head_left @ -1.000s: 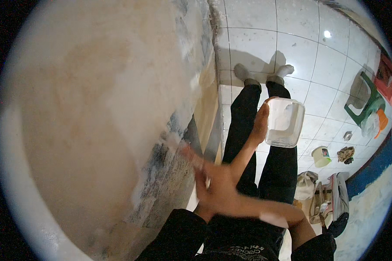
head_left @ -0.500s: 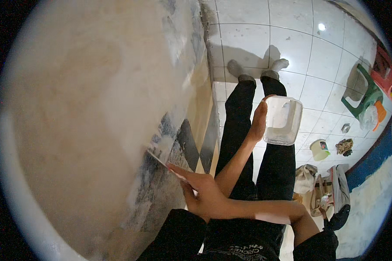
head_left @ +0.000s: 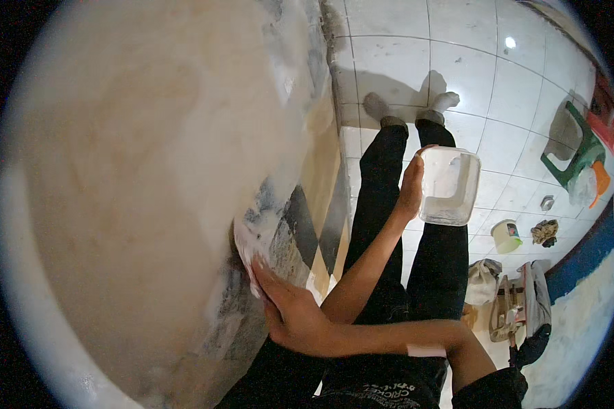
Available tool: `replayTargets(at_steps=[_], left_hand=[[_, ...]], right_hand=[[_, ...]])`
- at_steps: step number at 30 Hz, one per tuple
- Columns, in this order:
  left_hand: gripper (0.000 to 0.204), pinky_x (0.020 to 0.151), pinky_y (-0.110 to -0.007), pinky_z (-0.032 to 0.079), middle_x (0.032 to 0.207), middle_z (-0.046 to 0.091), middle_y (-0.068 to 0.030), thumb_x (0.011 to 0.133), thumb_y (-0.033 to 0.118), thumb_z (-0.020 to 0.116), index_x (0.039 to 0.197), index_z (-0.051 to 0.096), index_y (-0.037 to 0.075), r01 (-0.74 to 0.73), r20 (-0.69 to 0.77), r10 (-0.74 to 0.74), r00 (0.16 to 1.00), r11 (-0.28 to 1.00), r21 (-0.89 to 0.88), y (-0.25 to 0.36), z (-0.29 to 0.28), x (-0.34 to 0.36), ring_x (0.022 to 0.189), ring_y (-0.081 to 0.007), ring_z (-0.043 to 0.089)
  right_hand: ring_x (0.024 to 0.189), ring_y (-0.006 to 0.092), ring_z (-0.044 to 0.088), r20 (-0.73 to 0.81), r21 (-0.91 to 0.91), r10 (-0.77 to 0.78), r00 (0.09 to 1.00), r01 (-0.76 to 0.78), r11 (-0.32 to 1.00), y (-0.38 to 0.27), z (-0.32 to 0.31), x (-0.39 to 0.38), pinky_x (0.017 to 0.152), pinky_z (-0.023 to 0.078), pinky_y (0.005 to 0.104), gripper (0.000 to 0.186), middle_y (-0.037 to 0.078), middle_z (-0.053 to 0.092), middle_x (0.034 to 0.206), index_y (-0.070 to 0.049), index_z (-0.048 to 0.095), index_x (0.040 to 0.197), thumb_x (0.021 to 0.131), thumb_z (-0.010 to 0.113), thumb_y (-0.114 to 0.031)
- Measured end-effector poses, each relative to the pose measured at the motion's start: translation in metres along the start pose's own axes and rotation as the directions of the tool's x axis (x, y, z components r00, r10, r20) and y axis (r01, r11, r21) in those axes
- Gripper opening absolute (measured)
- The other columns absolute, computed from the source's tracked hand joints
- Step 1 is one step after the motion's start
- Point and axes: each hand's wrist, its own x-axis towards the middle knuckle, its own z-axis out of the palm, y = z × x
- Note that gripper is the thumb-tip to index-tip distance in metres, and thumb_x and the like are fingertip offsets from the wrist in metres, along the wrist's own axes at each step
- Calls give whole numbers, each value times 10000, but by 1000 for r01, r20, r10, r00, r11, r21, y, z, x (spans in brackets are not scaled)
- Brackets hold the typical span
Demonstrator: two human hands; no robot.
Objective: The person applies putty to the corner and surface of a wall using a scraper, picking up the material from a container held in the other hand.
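Note:
My arms cross in front of me, the right one over the left. My right hand (head_left: 295, 315) is closed on a flat putty scraper (head_left: 250, 251), its face coated in white paste. The scraper is against the wall (head_left: 136, 191), beside a dark, unevenly coated patch (head_left: 269, 194). My left hand (head_left: 411, 185) grips the left side of a squarish clear plastic tub (head_left: 465, 217). White putty (head_left: 445, 174) lies inside the tub, which is held over my legs. Most of the scraper's grip end is hidden by my right fingers.
White floor tiles (head_left: 460, 75) lie beneath my feet. At right are a green plastic stool (head_left: 583, 146), a red plastic item (head_left: 604, 112), a pale bucket (head_left: 506, 236), a crumpled cloth (head_left: 544, 233) and bags (head_left: 483, 281). Beige and dark diamond shapes (head_left: 303, 221) mark the lower wall.
The scraper has turned from nearly edge-on to showing its paste-coated face, and my right hand has shifted slightly left and down. My left hand still holds the tub.

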Motion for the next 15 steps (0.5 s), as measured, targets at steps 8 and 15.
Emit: replayTargets(at_steps=[8,15], left_hand=[[600,1054,-338,289,1300,481,-127,989,485,305,1306,435,-7,36,-88,-30,996,997,65,-9,-5,1,1212,-210,434],[611,1033,-343,331,1262,520,-111,968,528,330,1305,449,32,2,-9,-3,1000,991,-134,-24,-13,12,1175,-201,478]], right_hand=[[928,432,606,-170,-211,162,972,-196,958,61,-48,62,803,496,406,600,285,594,1025,3,421,1332,744,496,97],[1101,381,564,4,-67,30,1000,-30,997,11,-17,9,854,490,380,641,274,530,1216,-52,381,1379,763,471,104]])
